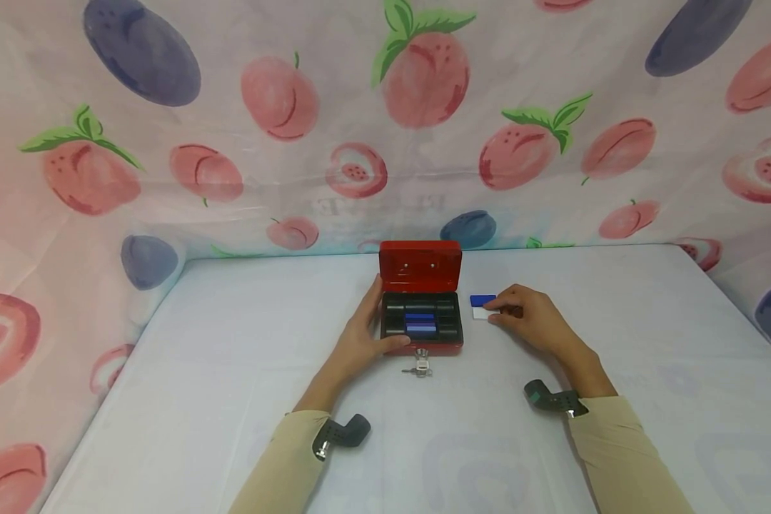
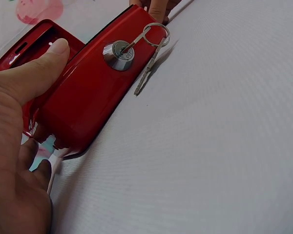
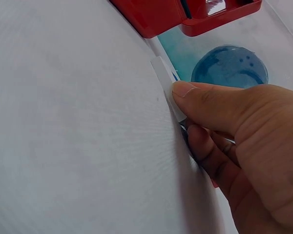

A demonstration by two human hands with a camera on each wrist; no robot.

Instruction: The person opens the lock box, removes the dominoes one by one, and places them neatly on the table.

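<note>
A red cash box stands with its lid up and a black compartment tray inside. Several blue and violet bars lie in the tray's front middle compartment. My left hand holds the box at its left side, thumb over the front edge. Right of the box, my right hand pinches a small white block between thumb and fingers, low over the table. Just behind it lies a blue block. The fingers hide the white block's right end.
Keys on a ring hang from the lock at the box's front. A white cloth covers the table. A fruit-patterned curtain rises behind the table's far edge.
</note>
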